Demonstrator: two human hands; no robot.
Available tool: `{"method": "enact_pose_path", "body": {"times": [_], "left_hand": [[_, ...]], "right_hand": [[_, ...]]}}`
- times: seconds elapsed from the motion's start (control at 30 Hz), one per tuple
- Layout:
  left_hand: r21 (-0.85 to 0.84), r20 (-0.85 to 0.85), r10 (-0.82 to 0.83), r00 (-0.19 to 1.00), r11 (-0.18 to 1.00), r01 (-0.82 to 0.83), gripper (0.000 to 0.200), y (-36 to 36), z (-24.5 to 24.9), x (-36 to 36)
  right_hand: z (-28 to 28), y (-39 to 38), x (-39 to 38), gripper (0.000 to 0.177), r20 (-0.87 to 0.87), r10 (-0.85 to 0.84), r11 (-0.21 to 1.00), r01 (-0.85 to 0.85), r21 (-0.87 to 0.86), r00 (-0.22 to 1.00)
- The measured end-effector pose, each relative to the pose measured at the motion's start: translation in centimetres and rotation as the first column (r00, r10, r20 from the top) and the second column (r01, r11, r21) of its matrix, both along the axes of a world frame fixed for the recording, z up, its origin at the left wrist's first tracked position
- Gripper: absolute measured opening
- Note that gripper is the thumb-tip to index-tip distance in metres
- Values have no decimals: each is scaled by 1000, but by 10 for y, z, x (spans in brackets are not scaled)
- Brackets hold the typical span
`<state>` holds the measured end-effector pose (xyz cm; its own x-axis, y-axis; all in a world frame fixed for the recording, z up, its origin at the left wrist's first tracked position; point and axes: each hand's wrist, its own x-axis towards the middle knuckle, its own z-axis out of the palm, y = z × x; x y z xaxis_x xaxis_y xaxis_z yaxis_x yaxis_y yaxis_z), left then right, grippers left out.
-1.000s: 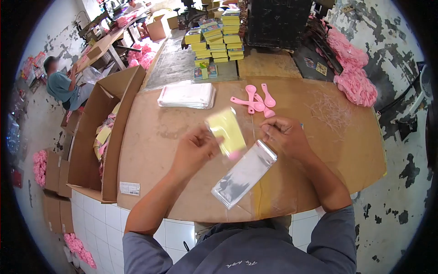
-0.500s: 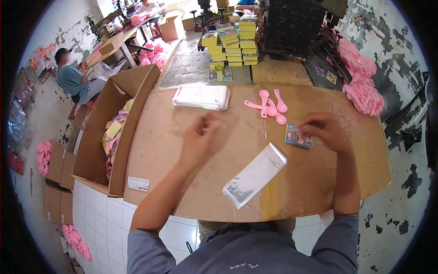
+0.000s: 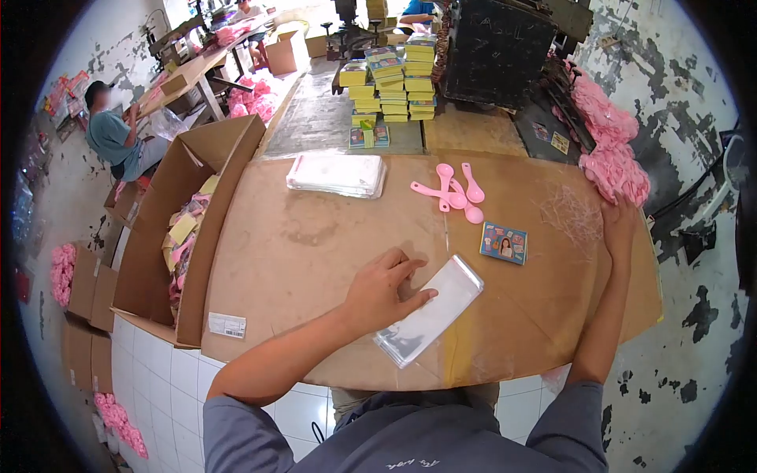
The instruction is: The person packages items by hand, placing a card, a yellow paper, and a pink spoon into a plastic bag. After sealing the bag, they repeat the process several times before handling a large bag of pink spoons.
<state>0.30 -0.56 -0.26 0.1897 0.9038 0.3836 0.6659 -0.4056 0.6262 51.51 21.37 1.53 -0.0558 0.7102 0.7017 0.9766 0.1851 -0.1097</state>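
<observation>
My left hand (image 3: 388, 288) is over the left edge of a small stack of clear plastic bags (image 3: 434, 311) lying slantwise near the table's front. Its thumb and forefinger are apart, with the thumb over the top bag. At the right edge of the table, my right hand (image 3: 620, 225) reaches with stretched fingers to a heap of pink plastic pieces (image 3: 619, 169); the fingertips meet its lower end. A small stack of printed cards (image 3: 503, 243) lies between the hands. Several pink measuring spoons (image 3: 456, 197) rest just behind it.
A thicker pile of clear bags (image 3: 335, 175) sits at the back left of the cardboard-covered table (image 3: 284, 276). Left of it stands a long cardboard box (image 3: 146, 260) with mixed pieces inside. Card stacks (image 3: 390, 87) rise at the back. A person (image 3: 118, 134) sits far left.
My right hand has left the card stack and moved right to the pink heap. My left hand has come down and forward to the clear bags. The view has shifted slightly.
</observation>
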Motion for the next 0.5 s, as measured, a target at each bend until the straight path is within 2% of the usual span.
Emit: {"method": "enact_pose_path", "body": {"times": [0.03,0.1,0.17,0.2,0.23,0.27,0.33,0.43,0.5], "left_hand": [[-5,-6,0,1000,1000,0,41,0,0,2],[0,-18,0,1000,1000,0,40,1,-1,4],[10,-25,4,1000,1000,-4,37,2,-5,3],[4,-22,2,1000,1000,-2,35,2,-5,2],[-3,-18,1,1000,1000,-1,34,2,-5,2],[-10,-14,1,1000,1000,-1,32,2,-5,2],[15,21,-13,1000,1000,13,31,3,-6,2],[1,15,-22,1000,1000,22,30,2,-3,4],[2,14,-26,1000,1000,26,28,3,-4,4]], "right_hand": [[4,-4,-13,45,-56,2,1000,-4,-30,998],[28,-12,-42,39,-394,-82,943,-57,-327,915],[35,-25,-66,32,-306,-77,955,-18,-296,949],[30,-32,-76,28,-41,-39,993,34,-109,998],[26,-36,-82,25,230,-51,996,31,87,972],[23,-35,-86,23,132,94,993,-102,53,987],[21,-30,-92,21,-82,365,931,-365,27,927],[21,-33,-107,24,-511,337,860,-479,-175,791],[24,-42,-124,23,-451,372,823,-513,-243,811]]}}
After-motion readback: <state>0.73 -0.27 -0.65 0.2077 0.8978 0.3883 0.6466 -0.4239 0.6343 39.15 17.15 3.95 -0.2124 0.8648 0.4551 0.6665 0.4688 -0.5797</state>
